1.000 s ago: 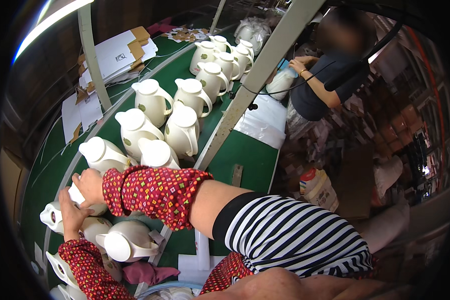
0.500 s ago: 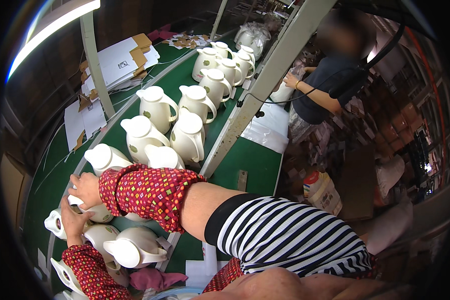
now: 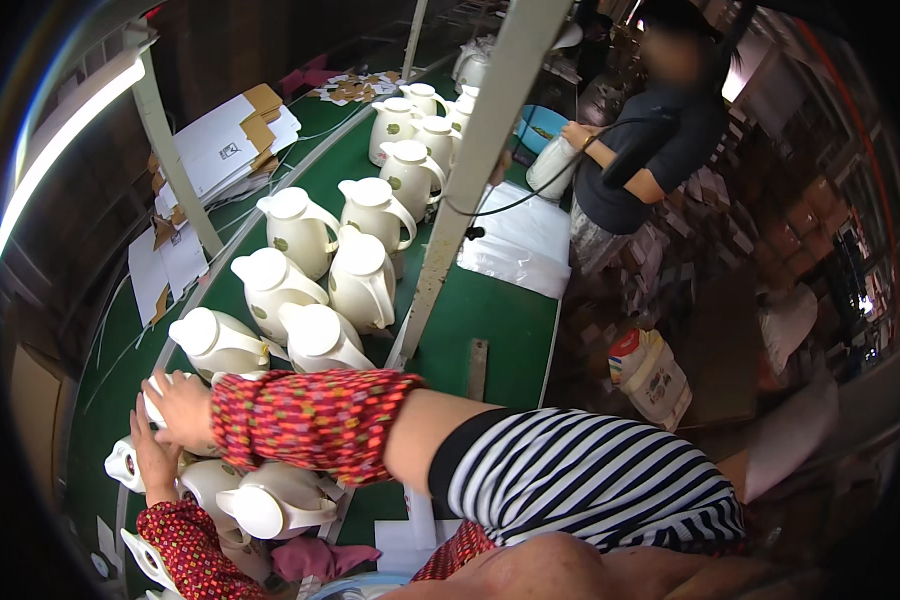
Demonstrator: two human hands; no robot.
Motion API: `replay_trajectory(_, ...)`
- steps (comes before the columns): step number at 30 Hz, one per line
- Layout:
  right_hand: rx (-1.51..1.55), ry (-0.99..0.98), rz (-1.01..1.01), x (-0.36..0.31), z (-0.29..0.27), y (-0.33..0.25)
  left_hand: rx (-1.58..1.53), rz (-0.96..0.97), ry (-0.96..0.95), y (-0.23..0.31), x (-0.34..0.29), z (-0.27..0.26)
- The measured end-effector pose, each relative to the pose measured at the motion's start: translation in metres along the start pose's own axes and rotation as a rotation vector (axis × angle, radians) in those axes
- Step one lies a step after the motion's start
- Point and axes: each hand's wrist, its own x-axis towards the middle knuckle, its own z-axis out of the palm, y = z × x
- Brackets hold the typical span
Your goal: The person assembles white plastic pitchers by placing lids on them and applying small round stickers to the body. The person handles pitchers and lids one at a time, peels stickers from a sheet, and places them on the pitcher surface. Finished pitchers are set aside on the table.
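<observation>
Cream thermos jugs with white lids stand in rows on the green conveyor belt (image 3: 430, 345). At the near left, my right hand (image 3: 185, 408) is closed over the white lid (image 3: 156, 398) of one jug, whose body is mostly hidden under my arm. My left hand (image 3: 157, 462) presses against the near side of the same lid, fingers upright. Just beside it a jug without a lid (image 3: 123, 464) shows its dark mouth. Another lidless jug (image 3: 146, 560) is by my left sleeve. A lidded jug (image 3: 270, 508) stands right of my left wrist; another jug (image 3: 217, 338) is beyond my right hand.
A slanted metal post (image 3: 460, 215) rises at the belt's right side. Flat cartons (image 3: 225, 145) are stacked at the far left. Clear plastic bags (image 3: 518, 245) lie at the right edge, near a co-worker (image 3: 640, 150) handling a bagged jug. A pink cloth (image 3: 320, 558) lies close to me.
The view has shifted, and both my hands stay at the jug's lid, my left fingers now closer to it. The co-worker's bagged jug has moved; a blue basin shows behind it.
</observation>
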Motion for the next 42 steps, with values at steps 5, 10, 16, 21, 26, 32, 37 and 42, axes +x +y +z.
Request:
replay_trajectory(5, 0.509, 0.137, -0.396, -0.148, -0.062, 0.025, 0.117, 0.007, -0.097, 0.018, 0.0, -0.003)
replay_trajectory(10, 0.526, 0.023, -0.126, -0.31, -0.029, 0.122, 0.45, -0.211, -0.207, 0.038, 0.005, -0.012)
replay_trajectory(16, 0.247, -0.203, 0.287, -0.473, 0.017, 0.194, 0.325, -0.015, 0.104, 0.146, -0.042, -0.019)
replay_trajectory(21, 0.38, -0.266, 0.391, -0.519, 0.034, 0.2, 0.038, -0.001, -0.108, 0.28, -0.161, -0.042)
replay_trajectory(26, 0.493, -0.318, 0.31, -0.533, 0.044, 0.214, -0.324, -0.115, -0.216, 0.335, -0.266, 0.019)
replay_trajectory(32, 0.713, -0.323, 0.479, -0.501, 0.042, 0.223, -0.281, -0.605, -0.216, 0.353, -0.348, 0.126)
replay_trajectory(37, 0.633, -0.269, 0.328, -0.423, 0.035, 0.205, 0.042, -0.624, -0.125, 0.362, -0.353, 0.172)
replay_trajectory(42, 0.304, -0.258, 0.29, -0.377, 0.084, 0.204, 0.123, -0.71, -0.272, 0.362, -0.346, 0.183)
